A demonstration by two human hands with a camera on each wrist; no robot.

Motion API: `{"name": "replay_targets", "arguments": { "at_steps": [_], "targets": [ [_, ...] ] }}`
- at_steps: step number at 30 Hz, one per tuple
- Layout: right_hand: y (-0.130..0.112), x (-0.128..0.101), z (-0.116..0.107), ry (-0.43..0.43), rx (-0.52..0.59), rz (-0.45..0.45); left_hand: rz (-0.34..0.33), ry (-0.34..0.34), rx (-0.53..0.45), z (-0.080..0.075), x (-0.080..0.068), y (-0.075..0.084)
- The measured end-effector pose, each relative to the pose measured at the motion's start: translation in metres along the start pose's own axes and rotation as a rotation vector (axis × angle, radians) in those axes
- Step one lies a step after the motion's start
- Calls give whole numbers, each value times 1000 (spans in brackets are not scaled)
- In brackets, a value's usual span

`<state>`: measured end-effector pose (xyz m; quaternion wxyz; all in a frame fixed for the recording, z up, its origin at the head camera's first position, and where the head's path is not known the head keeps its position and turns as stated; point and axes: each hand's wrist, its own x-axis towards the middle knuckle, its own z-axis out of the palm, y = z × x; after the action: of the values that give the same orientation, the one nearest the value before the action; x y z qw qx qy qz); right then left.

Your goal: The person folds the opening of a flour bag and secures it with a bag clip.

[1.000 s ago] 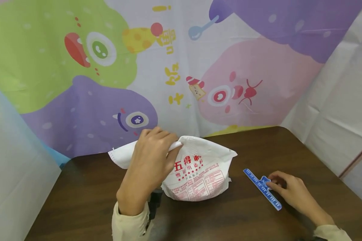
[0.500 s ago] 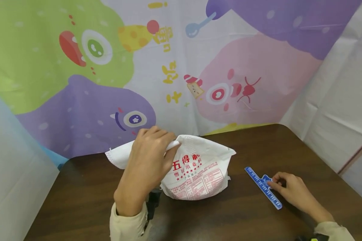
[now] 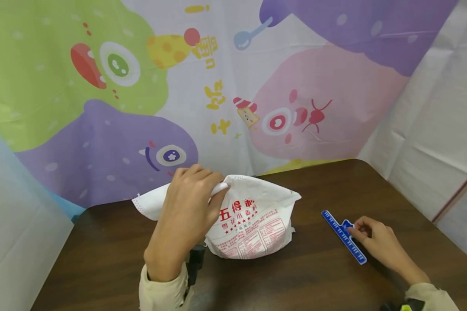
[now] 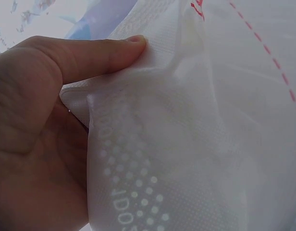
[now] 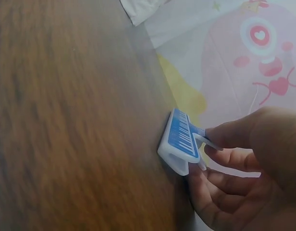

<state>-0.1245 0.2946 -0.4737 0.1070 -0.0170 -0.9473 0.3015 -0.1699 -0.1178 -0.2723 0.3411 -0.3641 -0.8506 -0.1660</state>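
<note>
Behind our dark brown table hangs a cloth backdrop printed with green, purple and pink cartoon monsters. On the table, toward its far left, sits a white sack with red printed characters and small boxed text on its bulging front; its top is gathered and folded over toward the left, with a flap sticking out past our wrist. Our left hand grips that gathered top, fingers curled over the fold and thumb tucked under it.

Well apart from the sack, on the right side of the table, lies a blue sealing clip, long and narrow with white markings like a ruler along its length. Our right hand pinches the small tab at its middle between thumb and fingertips.

From the head view we see both hands, the sack and the clip laid out together. The left wrist view shows only the sack's cloth close up: a woven white weave with faint dotted lettering and a red stitched line, our thumb pressed flat against a crease. The right wrist view shows the clip end on, its white underside touching the wood, with our fingers curled round the tab.
</note>
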Motion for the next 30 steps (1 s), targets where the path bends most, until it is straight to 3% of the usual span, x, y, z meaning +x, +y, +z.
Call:
{"name": "replay_targets", "arguments": {
  "at_steps": [9,17,30],
  "targets": [
    [1,3,-1,9,12,0,7,14,-6,1,0,-1],
    [1,3,-3,-37,46,-5,5,16,-13,0,0,0],
    [2,0,-4,-67,11,7,9,16,-7,0,0,2]
  ]
}}
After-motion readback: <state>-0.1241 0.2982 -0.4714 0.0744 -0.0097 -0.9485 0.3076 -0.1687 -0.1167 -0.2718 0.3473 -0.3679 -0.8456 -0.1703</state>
